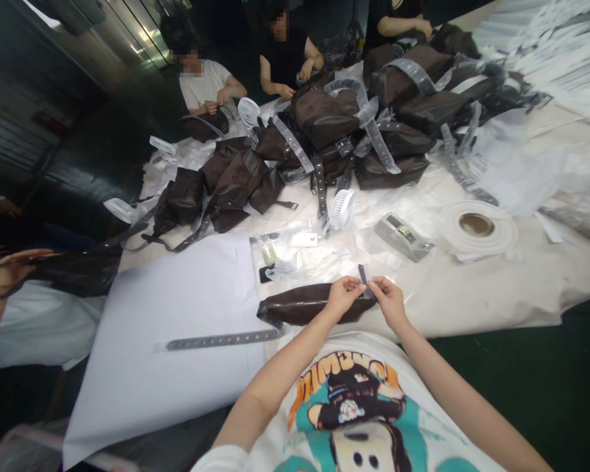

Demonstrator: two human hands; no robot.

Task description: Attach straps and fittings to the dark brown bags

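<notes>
My left hand (343, 296) and my right hand (388, 303) meet over a flattened dark brown fabric bag (305, 305), pinching a narrow grey strip (362, 278) that stands up between them. The bag lies on the edge of the table under my left hand. From its left end, a grey perforated strap (223, 339) runs out across a large white sheet (167, 314). Part of the bag's right end is hidden under my hands.
Several brown bags with grey straps lie heaped across the table (516, 288). Among them are white mini fans (342, 210), a tape dispenser (403, 237) and a white film roll (476, 226). A co-worker's hand (22, 262) is at the left, and seated people work across the table.
</notes>
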